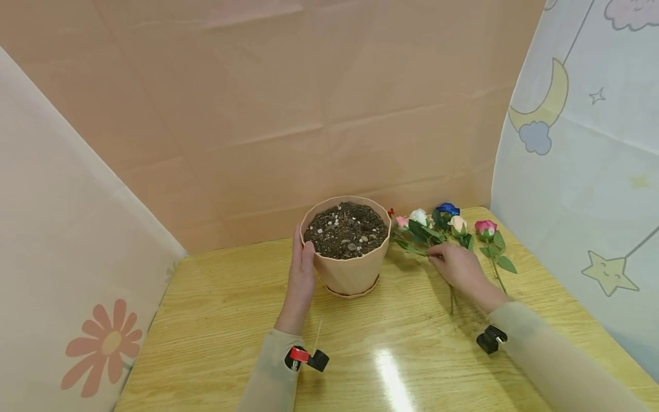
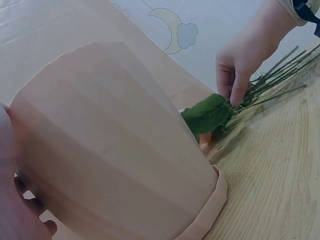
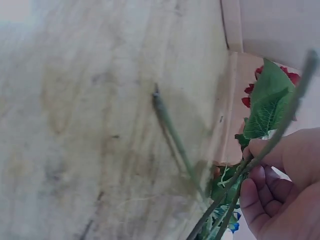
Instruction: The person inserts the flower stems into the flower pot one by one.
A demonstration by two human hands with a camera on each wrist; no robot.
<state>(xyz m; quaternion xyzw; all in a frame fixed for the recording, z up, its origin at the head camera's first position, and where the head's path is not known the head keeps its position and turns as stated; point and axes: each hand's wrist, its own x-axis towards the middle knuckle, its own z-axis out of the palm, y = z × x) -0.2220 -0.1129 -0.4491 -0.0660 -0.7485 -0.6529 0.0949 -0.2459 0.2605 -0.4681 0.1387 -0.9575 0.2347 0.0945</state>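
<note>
A peach flowerpot (image 1: 355,274) full of dark soil (image 1: 345,232) with pale pebbles stands on its saucer. My left hand (image 1: 301,269) rests against the pot's left side, fingers extended and thumb near the rim; in the left wrist view only part of it shows. To the right of the pot, my right hand (image 1: 458,269) pinches a green rose stem (image 3: 280,132) between thumb and fingertips, above several other stems. Which bloom belongs to that stem is unclear. Red petals (image 3: 247,95) and a large leaf (image 3: 270,107) appear beyond the fingers in the right wrist view.
Roses lie on the wooden table (image 1: 221,320) right of the pot: a white one (image 1: 419,217), a blue one (image 1: 448,209), a peach one (image 1: 457,224) and, farther right, a pink one (image 1: 485,229). Cloth walls enclose the back and sides.
</note>
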